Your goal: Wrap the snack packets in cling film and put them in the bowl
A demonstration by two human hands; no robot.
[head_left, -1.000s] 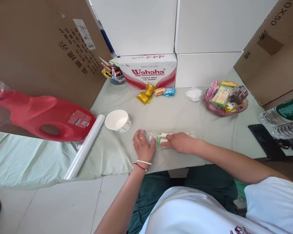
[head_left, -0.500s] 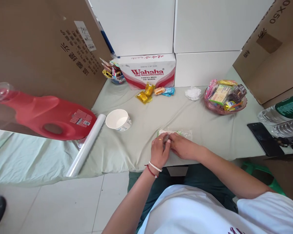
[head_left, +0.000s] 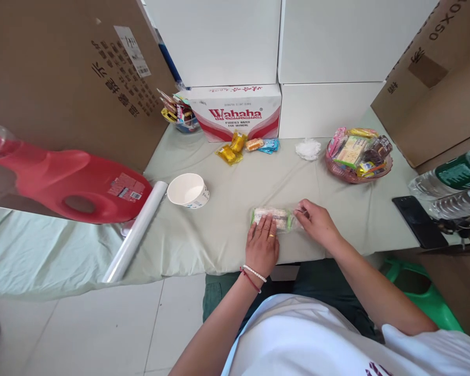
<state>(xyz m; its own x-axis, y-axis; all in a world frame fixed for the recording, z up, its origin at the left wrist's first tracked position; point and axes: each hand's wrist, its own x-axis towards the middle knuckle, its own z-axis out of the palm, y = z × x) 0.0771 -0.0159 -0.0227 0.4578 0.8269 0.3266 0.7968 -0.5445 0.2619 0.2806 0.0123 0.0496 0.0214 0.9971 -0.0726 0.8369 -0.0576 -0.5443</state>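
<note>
A snack packet (head_left: 284, 219) with a pale middle and green ends lies on the cloth close to the front of the table, with clear plastic film around it. Flat across its left half, fingers stretched out, rests my left hand (head_left: 263, 243). At the packet's right end my right hand (head_left: 316, 220) pinches a loose edge of the plastic film (head_left: 295, 223) between thumb and fingers. The fingers of my left hand hide part of the packet's front.
Left stand a white paper bowl (head_left: 188, 191), a plastic film roll (head_left: 135, 232) and a red jug (head_left: 82, 183). Behind are wrapped snacks (head_left: 231, 151), crumpled film (head_left: 308, 149) and a Wahaha box (head_left: 237, 115). Right are a snack bowl (head_left: 358, 177), phone (head_left: 419, 222) and bottles (head_left: 454, 175).
My hands have moved apart. The left one has flattened onto the packet, and the right one has shifted right with the film's edge. More of the packet shows now.
</note>
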